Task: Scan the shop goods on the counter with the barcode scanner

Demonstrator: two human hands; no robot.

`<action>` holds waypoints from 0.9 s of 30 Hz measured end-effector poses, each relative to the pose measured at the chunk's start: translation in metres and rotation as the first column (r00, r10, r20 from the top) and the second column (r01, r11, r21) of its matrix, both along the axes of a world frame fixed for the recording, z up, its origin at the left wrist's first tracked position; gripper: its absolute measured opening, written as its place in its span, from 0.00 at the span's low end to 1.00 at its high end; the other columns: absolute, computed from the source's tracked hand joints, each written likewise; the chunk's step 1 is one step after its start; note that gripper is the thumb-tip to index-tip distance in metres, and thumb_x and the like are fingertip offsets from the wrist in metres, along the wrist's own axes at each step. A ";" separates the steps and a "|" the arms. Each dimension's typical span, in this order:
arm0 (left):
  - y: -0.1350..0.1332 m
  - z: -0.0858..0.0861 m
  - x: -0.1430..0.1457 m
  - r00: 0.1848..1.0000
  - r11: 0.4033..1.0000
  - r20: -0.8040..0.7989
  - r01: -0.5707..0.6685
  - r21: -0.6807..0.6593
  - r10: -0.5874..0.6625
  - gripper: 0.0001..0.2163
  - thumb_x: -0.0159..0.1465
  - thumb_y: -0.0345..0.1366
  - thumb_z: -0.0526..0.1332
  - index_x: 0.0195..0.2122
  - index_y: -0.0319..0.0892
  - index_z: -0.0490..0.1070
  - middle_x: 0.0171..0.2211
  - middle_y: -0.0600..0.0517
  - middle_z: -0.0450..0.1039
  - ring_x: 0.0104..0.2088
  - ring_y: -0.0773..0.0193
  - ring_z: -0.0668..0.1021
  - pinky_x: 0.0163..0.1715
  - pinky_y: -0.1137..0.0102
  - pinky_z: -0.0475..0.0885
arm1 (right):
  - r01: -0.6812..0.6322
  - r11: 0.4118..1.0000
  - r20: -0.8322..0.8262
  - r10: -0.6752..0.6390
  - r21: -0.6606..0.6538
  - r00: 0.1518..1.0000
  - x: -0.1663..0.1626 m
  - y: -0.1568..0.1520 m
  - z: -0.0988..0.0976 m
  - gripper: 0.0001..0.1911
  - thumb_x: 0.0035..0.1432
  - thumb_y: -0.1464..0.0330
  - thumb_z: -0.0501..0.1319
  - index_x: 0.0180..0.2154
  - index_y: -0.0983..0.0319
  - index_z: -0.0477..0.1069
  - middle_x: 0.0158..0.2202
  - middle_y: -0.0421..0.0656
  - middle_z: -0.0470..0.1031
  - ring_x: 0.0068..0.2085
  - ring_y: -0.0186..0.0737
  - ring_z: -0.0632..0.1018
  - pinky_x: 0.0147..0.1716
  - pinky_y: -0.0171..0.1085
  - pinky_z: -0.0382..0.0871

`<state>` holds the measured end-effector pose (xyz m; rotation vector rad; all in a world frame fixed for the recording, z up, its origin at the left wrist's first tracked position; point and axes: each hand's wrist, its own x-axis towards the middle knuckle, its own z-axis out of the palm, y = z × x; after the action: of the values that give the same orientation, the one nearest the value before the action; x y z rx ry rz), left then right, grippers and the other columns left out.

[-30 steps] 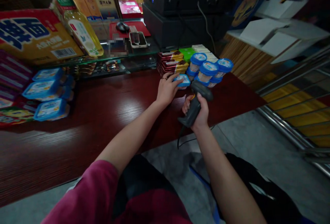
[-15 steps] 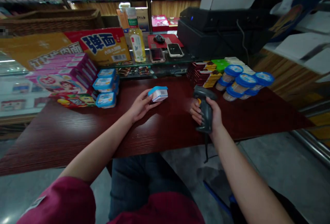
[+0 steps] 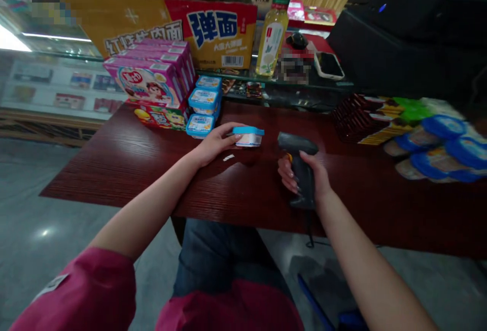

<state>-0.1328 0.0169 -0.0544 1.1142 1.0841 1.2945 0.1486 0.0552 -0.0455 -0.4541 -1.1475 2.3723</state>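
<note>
My left hand [image 3: 218,145] grips a small white tub with a blue lid [image 3: 249,137] by its left side, low over the dark red wooden table [image 3: 152,168]. In my right hand [image 3: 306,173] is a black barcode scanner [image 3: 299,145], its head turned left toward the tub and its cable hanging down. My fingers wrap the scanner's handle near a yellow trigger. A small white slip [image 3: 229,158] lies on the table below the tub. Stacked blue-lidded tubs [image 3: 203,100] stand just beyond my left hand.
Pink boxes [image 3: 148,77] stand at the left, before a large noodle carton [image 3: 220,31]. A bottle of yellow drink [image 3: 273,26] and a white phone [image 3: 329,65] are on the glass shelf. At the right are stacked dark red packs [image 3: 365,120] and blue-lidded cups [image 3: 437,148].
My view has turned left, so the goods appear further right. The tub has tipped, its barcode side no longer facing me. The scanner's head now points more to the left.
</note>
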 end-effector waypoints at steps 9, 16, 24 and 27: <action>0.003 -0.007 0.003 0.999 0.999 0.018 -0.041 0.025 0.041 0.14 0.64 0.34 0.66 0.51 0.46 0.75 0.53 0.48 0.76 0.51 0.55 0.79 0.51 0.56 0.79 | 0.008 1.000 0.045 -0.008 0.003 0.999 -0.005 -0.004 0.003 0.20 0.57 0.52 0.64 0.28 0.63 0.73 0.21 0.37 0.64 0.15 0.29 0.61 0.10 0.30 0.58; -0.012 0.020 0.001 0.921 0.897 -0.322 -0.058 0.438 0.217 0.16 0.64 0.44 0.68 0.50 0.45 0.78 0.55 0.45 0.78 0.57 0.52 0.77 0.60 0.56 0.71 | 0.045 0.999 0.107 -0.045 -0.003 0.993 -0.002 -0.003 0.004 0.20 0.56 0.51 0.65 0.29 0.63 0.75 0.22 0.38 0.63 0.17 0.30 0.62 0.12 0.31 0.58; -0.057 0.032 -0.013 0.213 0.433 -0.377 -0.445 0.784 0.901 0.09 0.68 0.40 0.64 0.49 0.49 0.78 0.53 0.48 0.75 0.55 0.58 0.77 0.57 0.59 0.72 | 0.042 0.999 0.070 -0.042 -0.001 0.997 0.000 -0.004 0.001 0.20 0.59 0.52 0.64 0.30 0.63 0.76 0.22 0.40 0.63 0.17 0.30 0.61 0.12 0.31 0.56; -0.059 0.025 -0.022 0.007 0.399 -0.442 -0.444 0.803 0.897 0.09 0.65 0.38 0.68 0.47 0.50 0.79 0.50 0.50 0.75 0.54 0.57 0.76 0.59 0.56 0.68 | 0.054 0.998 0.071 -0.053 -0.014 0.996 0.000 -0.004 0.000 0.20 0.58 0.52 0.64 0.30 0.63 0.76 0.22 0.39 0.63 0.17 0.30 0.62 0.12 0.31 0.56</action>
<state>-0.1546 -0.0420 -0.0296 1.7951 2.5479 1.8786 0.1482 0.0514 -0.0453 -0.5708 -1.1344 2.3375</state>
